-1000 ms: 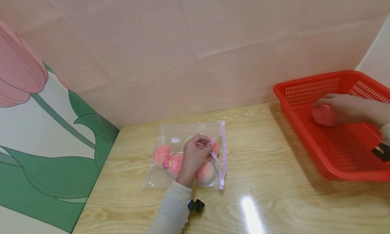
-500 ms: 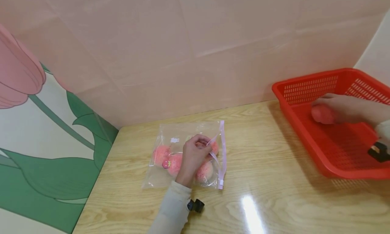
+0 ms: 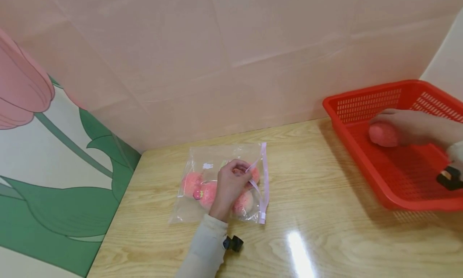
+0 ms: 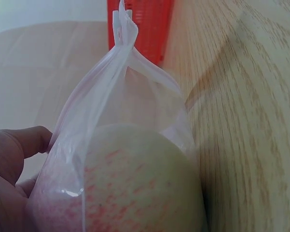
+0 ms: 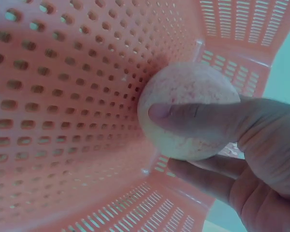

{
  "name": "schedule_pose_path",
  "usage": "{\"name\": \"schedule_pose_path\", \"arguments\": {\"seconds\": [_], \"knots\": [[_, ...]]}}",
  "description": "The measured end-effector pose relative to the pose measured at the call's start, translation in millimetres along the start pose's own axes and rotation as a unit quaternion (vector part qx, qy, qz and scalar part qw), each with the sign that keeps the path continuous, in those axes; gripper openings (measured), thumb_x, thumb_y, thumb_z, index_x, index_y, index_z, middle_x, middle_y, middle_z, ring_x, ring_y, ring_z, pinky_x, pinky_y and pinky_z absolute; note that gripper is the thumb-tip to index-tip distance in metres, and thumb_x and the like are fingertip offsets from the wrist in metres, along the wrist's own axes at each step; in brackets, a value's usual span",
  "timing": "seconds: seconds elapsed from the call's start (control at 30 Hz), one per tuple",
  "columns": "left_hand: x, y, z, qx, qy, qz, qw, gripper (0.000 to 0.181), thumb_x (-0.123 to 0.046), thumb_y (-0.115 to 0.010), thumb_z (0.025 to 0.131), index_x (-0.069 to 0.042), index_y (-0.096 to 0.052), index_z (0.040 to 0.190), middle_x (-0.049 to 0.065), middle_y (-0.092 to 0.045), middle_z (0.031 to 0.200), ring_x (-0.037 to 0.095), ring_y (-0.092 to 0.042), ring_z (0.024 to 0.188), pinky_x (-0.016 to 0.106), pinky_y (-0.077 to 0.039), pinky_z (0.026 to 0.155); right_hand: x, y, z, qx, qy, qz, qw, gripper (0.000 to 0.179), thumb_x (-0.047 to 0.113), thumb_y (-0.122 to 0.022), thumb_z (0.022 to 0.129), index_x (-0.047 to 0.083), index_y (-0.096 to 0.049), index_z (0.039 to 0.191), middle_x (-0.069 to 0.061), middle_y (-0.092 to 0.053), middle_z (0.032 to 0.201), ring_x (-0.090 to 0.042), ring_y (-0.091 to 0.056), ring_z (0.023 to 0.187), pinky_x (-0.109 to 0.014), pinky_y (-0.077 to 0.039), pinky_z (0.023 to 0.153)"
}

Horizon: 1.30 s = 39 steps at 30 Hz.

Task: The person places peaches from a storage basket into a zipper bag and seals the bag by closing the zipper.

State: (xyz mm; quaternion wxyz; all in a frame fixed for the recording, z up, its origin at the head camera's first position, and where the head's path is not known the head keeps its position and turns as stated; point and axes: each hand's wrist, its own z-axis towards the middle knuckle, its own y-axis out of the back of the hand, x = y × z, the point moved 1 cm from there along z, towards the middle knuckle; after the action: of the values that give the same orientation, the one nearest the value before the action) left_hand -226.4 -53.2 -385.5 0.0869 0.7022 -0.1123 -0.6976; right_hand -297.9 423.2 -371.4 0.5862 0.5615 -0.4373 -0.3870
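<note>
Hardly any movement since the earlier frame: right hand [image 3: 403, 126] and peach [image 3: 381, 134] at nearly the same spot in red basket [image 3: 419, 205]

Peach is inside the basket, low, toward its far-left part. Right hand grips it, thumb one side, fingers the other. Basket stands at the worktop's [image 3: 307, 181] far right corner. Left hand [image 3: 231, 181] pinches the inner lilac zip lip [image 3: 255, 187] of a clear zip bag [image 3: 202, 155], mouth parted toward the basket. Bag lies by the worktop's far edge, left part; bagged peaches [image 3: 243, 203] inside, slider [image 3: 263, 217] at its near right corner. Pink cloth [image 3: 217, 68] behind.

Risks, my guess: peach slips if the grip on its round side loosens, or knocks the rim if carried low; lip could fall shut if the left pinch slackens.

Unclear: whether the peach touches the basket floor; left hand hides some bagged peaches, so no exact count; basket's right side cut off in head view; left fingertips partly hidden.
</note>
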Motion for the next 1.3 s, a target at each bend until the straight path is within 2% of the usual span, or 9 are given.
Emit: {"name": "schedule_pose_path", "arguments": {"seconds": [0.17, 0.33, 0.47, 0.77, 0.93, 1.0, 1.13, 1.23, 1.3], "knots": [[-1.0, 0.3, -0.1, 0.001, 0.002, 0.005, 1.0000, 0.011, -0.003, -0.068, 0.081, -0.008, -0.067, 0.090, 0.003, -0.060, 0.076, 0.010, -0.058, 0.058, 0.026, -0.057, 0.053, 6, 8, 0.8, -0.026, 0.005, 0.027, 0.9993, 0.061, 0.026, -0.087, 0.065, 0.013, -0.062, 0.119, -0.014, -0.061, 0.119, -0.032, -0.054, 0.109, -0.051, -0.043, 0.092], [-0.9, 0.6, 0.6, -0.003, 0.002, 0.004, 1.0000, 0.011, -0.003, -0.069, 0.081, -0.007, -0.067, 0.091, 0.004, -0.060, 0.076, 0.009, -0.058, 0.057, 0.025, -0.057, 0.052, 15, 13, 1.3, -0.064, 0.032, 0.029, 0.9971, 0.070, 0.019, -0.091, 0.056, 0.013, -0.062, 0.120, -0.011, -0.061, 0.118, -0.027, -0.053, 0.107, -0.046, -0.043, 0.089], [0.5, 0.6, 2.2, -0.009, -0.002, 0.001, 1.0000, 0.012, -0.001, -0.068, 0.080, -0.004, -0.067, 0.092, 0.006, -0.061, 0.076, 0.010, -0.058, 0.056, 0.025, -0.057, 0.052, 21, 19, 2.4, -0.073, 0.035, 0.057, 0.9951, 0.076, 0.014, -0.092, 0.053, 0.015, -0.060, 0.123, -0.010, -0.060, 0.120, -0.026, -0.049, 0.110, -0.048, -0.042, 0.091], [1.7, 0.2, 3.2, -0.012, 0.001, -0.005, 0.9999, 0.013, 0.000, -0.067, 0.080, -0.003, -0.067, 0.092, 0.008, -0.061, 0.079, 0.010, -0.058, 0.058, 0.027, -0.059, 0.054, 35, 37, 3.7, -0.055, -0.015, 0.078, 0.9953, 0.090, 0.026, -0.092, 0.055, 0.015, -0.051, 0.135, -0.017, -0.054, 0.129, -0.035, -0.045, 0.111, -0.061, -0.048, 0.083], [-0.7, -0.9, 2.4, -0.009, 0.006, -0.015, 0.9998, 0.013, 0.000, -0.067, 0.080, -0.005, -0.067, 0.092, 0.005, -0.061, 0.079, 0.010, -0.058, 0.060, 0.027, -0.059, 0.054, 40, 47, 0.8, -0.103, -0.021, 0.093, 0.9902, 0.097, 0.021, -0.094, 0.053, 0.011, -0.048, 0.138, -0.020, -0.052, 0.128, -0.037, -0.045, 0.104, -0.060, -0.053, 0.073], [-1.1, -1.8, 1.7, -0.006, 0.011, -0.022, 0.9997, 0.013, 0.000, -0.067, 0.081, -0.005, -0.067, 0.092, 0.004, -0.060, 0.078, 0.010, -0.059, 0.060, 0.028, -0.059, 0.054, 41, 49, -0.6, -0.122, -0.017, 0.093, 0.9880, 0.096, 0.019, -0.094, 0.052, 0.010, -0.049, 0.136, -0.020, -0.053, 0.125, -0.036, -0.047, 0.101, -0.055, -0.054, 0.068], [-0.5, -3.2, -0.1, -0.001, 0.028, -0.030, 0.9991, 0.012, 0.000, -0.067, 0.082, -0.007, -0.067, 0.092, 0.004, -0.059, 0.077, 0.011, -0.059, 0.061, 0.028, -0.059, 0.055, 40, 49, -0.9, -0.126, -0.013, 0.095, 0.9874, 0.095, 0.020, -0.094, 0.053, 0.010, -0.048, 0.136, -0.021, -0.053, 0.125, -0.036, -0.047, 0.100, -0.056, -0.052, 0.069], [-0.6, -3.8, -1.3, -0.002, 0.036, -0.030, 0.9989, 0.012, -0.001, -0.068, 0.082, -0.008, -0.067, 0.091, 0.003, -0.058, 0.078, 0.012, -0.059, 0.062, 0.027, -0.059, 0.055, 36, 48, 0.5, -0.114, -0.018, 0.097, 0.9885, 0.095, 0.022, -0.093, 0.055, 0.010, -0.047, 0.137, -0.022, -0.051, 0.127, -0.037, -0.046, 0.102, -0.058, -0.052, 0.069], [-0.9, -4.3, -1.6, -0.003, 0.035, -0.030, 0.9989, 0.012, -0.001, -0.068, 0.082, -0.009, -0.067, 0.091, 0.003, -0.058, 0.078, 0.012, -0.059, 0.062, 0.028, -0.059, 0.055, 33, 48, 1.6, -0.108, -0.022, 0.096, 0.9892, 0.093, 0.022, -0.093, 0.056, 0.010, -0.048, 0.136, -0.021, -0.052, 0.125, -0.037, -0.046, 0.101, -0.052, -0.053, 0.067]]}}
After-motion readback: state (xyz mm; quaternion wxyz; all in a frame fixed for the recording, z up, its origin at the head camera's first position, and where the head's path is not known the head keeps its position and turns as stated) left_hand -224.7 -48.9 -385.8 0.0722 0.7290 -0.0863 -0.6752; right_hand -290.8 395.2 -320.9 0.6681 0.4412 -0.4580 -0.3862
